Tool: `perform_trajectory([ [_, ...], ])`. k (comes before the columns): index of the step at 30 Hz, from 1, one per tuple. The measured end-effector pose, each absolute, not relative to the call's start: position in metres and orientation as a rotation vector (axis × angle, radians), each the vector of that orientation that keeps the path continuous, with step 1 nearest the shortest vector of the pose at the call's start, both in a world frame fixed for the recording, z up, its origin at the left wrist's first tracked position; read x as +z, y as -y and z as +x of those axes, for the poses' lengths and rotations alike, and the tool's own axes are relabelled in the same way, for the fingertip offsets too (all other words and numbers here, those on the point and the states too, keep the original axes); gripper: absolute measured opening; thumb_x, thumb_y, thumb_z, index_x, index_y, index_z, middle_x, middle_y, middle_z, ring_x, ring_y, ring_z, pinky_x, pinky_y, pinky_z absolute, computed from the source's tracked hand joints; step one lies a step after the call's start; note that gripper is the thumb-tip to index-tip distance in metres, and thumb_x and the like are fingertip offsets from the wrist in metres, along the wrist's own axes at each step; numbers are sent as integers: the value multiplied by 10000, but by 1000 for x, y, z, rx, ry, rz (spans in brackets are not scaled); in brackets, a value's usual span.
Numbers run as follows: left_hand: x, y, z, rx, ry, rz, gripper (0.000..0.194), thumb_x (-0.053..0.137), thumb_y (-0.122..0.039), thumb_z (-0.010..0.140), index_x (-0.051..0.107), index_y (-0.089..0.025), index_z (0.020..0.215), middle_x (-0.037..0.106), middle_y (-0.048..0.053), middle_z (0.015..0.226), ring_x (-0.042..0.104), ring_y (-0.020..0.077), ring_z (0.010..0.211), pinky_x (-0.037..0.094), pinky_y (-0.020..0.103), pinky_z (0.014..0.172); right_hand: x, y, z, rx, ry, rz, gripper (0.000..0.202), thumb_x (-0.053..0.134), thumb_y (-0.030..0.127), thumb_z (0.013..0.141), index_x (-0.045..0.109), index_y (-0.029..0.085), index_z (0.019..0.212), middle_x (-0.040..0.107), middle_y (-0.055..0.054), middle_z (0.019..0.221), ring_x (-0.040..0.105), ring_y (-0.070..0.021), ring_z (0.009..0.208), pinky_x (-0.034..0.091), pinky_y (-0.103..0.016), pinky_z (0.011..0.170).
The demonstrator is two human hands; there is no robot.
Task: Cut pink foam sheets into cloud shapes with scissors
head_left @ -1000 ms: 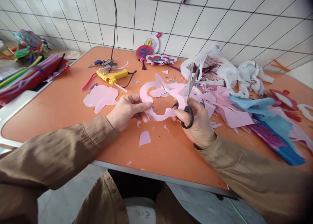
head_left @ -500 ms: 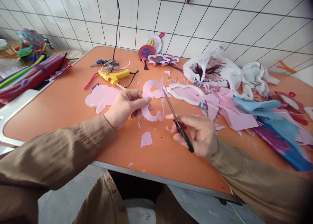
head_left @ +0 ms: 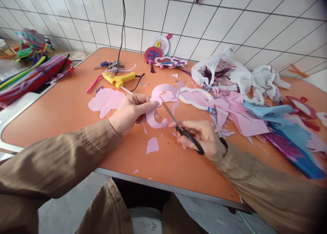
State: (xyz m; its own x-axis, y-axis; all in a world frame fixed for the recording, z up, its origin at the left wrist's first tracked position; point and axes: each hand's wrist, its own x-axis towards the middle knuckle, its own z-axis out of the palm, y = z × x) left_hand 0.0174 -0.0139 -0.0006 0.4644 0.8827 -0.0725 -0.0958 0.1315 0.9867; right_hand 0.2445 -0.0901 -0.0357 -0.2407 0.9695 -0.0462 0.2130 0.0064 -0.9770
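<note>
Pinched in my left hand is a curved pink cutout, thin and sheet-like, with a gap on its right side. A narrow pink strip dangles from its upper right. My right hand grips a pair of scissors by black handles, and the blades point up and left across the cutout's opening, close to my left thumb. Whether the blades touch the cutout I cannot tell. Left of my left hand lies a pink cloud-like piece. Below the hands is a small pink scrap.
A yellow glue gun and keys lie behind my left hand. Finished ornaments rest by the tiled wall. At right are a white plastic bag, pink scraps and blue material. Pipe cleaners sit far left.
The scissors have shifted left and down, from the cutout's right edge to its opening. The cutout's right side has parted, and the strip now hangs loose. My left hand has barely moved.
</note>
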Motion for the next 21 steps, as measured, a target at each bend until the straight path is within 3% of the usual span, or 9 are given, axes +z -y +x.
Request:
perform_trajectory([
  [10,0,15,19,830,-856,1167,254,801,-345,747,663,-156,647,704,31,585,475,69,419,289,198,388,-44,86,248,1297,1604,-1143,463,820,593,755,757,189,972,591,20,642,540,-97,444,473,-233,427],
  [14,-3,18,20,754,-812,1262,305,777,-370,789,659,-147,618,727,54,613,516,76,425,311,200,394,-33,91,243,1291,1587,-1196,411,842,531,739,745,171,913,595,19,648,526,-88,468,451,-240,471],
  [21,-5,20,21,719,-800,1285,301,763,-373,816,689,-140,639,744,54,636,538,76,421,346,188,385,-21,97,239,1367,1536,-1268,370,803,437,776,727,139,982,568,19,685,517,-93,520,456,-261,516],
])
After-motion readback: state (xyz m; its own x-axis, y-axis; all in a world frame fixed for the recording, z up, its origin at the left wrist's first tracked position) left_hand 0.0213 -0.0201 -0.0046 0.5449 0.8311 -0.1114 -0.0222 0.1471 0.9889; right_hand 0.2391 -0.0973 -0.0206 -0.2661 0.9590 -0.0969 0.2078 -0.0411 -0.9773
